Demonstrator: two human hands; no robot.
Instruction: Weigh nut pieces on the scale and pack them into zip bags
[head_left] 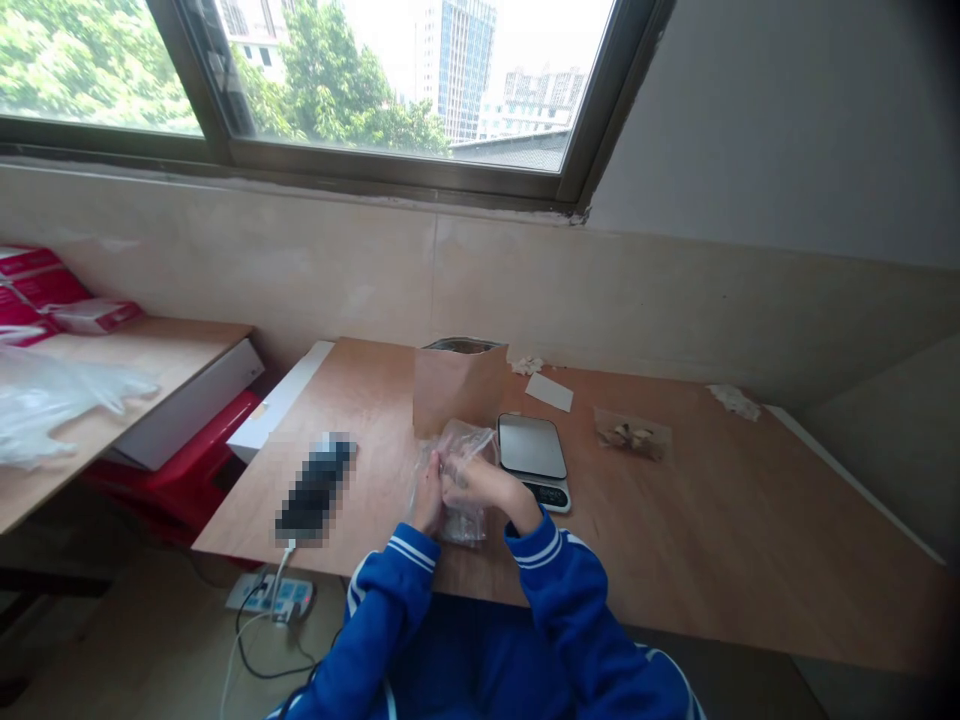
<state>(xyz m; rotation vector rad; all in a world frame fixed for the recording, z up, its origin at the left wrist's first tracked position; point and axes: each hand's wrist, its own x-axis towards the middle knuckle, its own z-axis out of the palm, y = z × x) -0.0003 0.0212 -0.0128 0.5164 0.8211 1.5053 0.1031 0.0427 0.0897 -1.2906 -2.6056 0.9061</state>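
Both hands meet over clear plastic bags (463, 526) near the front of the wooden table. My left hand (428, 494) is closed on the side of a clear bag. My right hand (476, 482) is bent inward at the bag's upper part, its fingers closed at the plastic; the fingertips are partly hidden. Just behind the hands stands an upright brown paper bag (459, 388) with its top open. To the right of my right hand sits a kitchen scale (532, 447) with a bare metal plate.
A clear packet with pale and brown pieces (634, 437) lies right of the scale. Behind it are a white card (549, 392) and small pale scraps (527, 366). A blurred phone (315, 490) with a cable lies left. A power strip (270, 596) is below.
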